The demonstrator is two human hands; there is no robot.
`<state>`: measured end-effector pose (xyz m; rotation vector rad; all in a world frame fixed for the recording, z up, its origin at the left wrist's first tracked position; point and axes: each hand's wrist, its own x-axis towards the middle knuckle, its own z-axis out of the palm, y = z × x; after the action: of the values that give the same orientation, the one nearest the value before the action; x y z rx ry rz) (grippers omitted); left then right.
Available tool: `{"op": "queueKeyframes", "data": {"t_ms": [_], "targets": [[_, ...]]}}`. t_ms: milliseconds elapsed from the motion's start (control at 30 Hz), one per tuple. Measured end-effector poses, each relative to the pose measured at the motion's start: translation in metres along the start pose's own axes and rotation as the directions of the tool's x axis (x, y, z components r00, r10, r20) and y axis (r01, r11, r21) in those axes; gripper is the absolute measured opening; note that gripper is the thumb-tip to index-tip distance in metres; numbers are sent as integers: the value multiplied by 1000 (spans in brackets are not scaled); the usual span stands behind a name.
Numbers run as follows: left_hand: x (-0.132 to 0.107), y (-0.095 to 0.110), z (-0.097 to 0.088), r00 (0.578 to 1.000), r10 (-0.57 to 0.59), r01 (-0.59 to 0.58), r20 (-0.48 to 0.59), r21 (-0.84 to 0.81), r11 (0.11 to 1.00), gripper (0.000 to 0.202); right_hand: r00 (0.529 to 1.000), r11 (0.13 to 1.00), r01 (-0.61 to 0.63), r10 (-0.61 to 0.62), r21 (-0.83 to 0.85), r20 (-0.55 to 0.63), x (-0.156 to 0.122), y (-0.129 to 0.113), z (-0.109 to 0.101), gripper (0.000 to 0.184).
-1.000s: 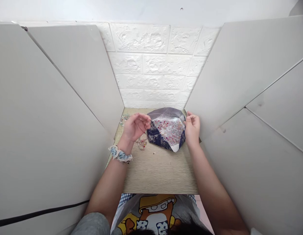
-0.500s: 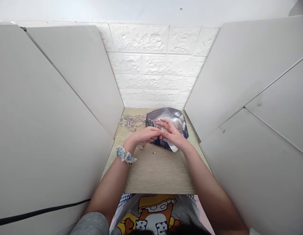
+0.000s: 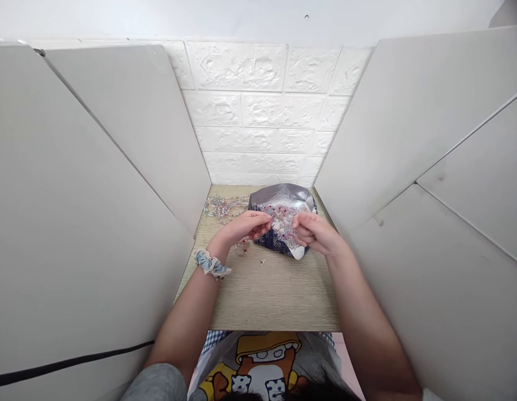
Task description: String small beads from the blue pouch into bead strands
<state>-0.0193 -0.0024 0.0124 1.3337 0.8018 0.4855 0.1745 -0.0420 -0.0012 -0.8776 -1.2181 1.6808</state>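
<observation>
A dark blue foil pouch [image 3: 282, 201] lies open at the back of a small wooden table [image 3: 270, 289], full of tiny coloured beads [image 3: 280, 218]. My left hand [image 3: 245, 227] hovers at the pouch's left edge, fingers pinched together on something too small to make out. Over the pouch's right front my right hand [image 3: 314, 233] is curled, its fingertips also pinched. A short gap over the beads separates the two hands. A blue scrunchie [image 3: 211, 264] sits on my left wrist.
Beaded strands [image 3: 225, 206] lie on the table at the back left. A small bead cluster [image 3: 242, 248] and a loose bead [image 3: 262, 260] rest in front of the pouch. White panels wall in the table on both sides, with a white brick wall behind.
A second ago my hands held the pouch's two sides. They then met over the beads, and have now drawn slightly apart with fingers pinched.
</observation>
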Motion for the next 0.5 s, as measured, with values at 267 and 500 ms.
{"op": "queueKeyframes", "data": {"t_ms": [267, 500], "targets": [[-8, 5, -11, 989, 146, -145, -30, -420, 896, 21, 838, 883, 392, -228, 257, -495, 3, -11, -14, 23], [-8, 3, -17, 953, 291, -296, -85, -474, 830, 14, 773, 879, 447, -285, 168, -567, 5, -7, -19, 25]]}}
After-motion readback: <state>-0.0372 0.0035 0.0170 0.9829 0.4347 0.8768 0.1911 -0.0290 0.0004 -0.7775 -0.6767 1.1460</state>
